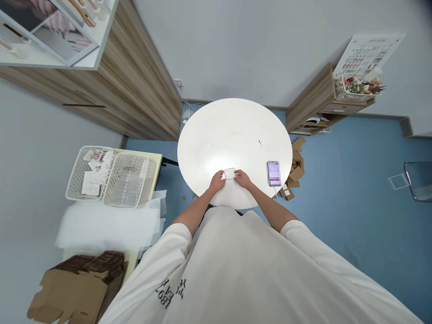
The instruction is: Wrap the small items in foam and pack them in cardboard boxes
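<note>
A small, clear, rectangular plastic case (230, 173) sits between the two bare hands, over the near part of a round, glossy white counter (232, 123); whether it rests on the surface or is held just above it, I cannot tell. The left hand (218, 182) grips its left edge with curled fingers, and the right hand (243, 178) pinches its right edge — both hands are closed on the case.

To the right, near the counter's rim, lies a dark-edged rectangular phone (274, 173) with a lit lilac screen and a pale thin cable (275, 192) at its near end. Torn brown cardboard pieces (296, 173) lie on the blue floor (337, 180) beyond that rim.

On the left, a pale yellow side counter (156, 167) carries two white perforated plastic baskets — one (72, 180) with small packets, the other (150, 174) with stacked clear pieces — beside translucent white sheets (108, 225) and folded brown cardboard boxes (70, 288).
</note>
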Demonstrator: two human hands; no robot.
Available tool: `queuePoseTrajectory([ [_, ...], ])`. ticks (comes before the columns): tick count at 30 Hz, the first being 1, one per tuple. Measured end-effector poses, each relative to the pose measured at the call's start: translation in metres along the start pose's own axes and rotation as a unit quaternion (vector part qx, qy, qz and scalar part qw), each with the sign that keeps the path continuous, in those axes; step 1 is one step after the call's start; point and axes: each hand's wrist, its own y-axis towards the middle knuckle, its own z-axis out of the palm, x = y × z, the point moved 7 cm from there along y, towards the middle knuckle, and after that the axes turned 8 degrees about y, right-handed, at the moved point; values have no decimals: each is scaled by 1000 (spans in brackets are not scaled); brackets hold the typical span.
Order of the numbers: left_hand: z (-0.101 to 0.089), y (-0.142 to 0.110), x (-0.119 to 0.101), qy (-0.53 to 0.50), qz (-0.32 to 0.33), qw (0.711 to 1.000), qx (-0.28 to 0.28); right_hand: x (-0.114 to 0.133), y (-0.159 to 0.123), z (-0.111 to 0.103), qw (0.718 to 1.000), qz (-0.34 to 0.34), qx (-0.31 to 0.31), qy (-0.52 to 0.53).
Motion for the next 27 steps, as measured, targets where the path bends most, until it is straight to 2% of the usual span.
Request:
queuePoseTrajectory([
  [8, 1, -5, 2, -83, -28, 996, 20, 10, -7, 11, 993, -47, -2, -105],
  [12, 3, -10, 6, -90, -49, 994, 24, 4, -15, 11, 993, -50, -19, -109],
  [15, 6, -17, 5, -97, -46, 993, 46, -1, -20, 15, 994, -53, -9, -99],
  [18, 3, -23, 1, -113, -39, 991, 53, 3, -23, 18, 994, -51, -25, -95],
  [22, -15, -23, -4, -134, -20, 991, 9, 23, -24, 18, 989, -73, -56, -115],
  [27, -37, -14, -3, -133, -20, 989, -59, 49, -21, 19, 982, -98, -61, -148],
])
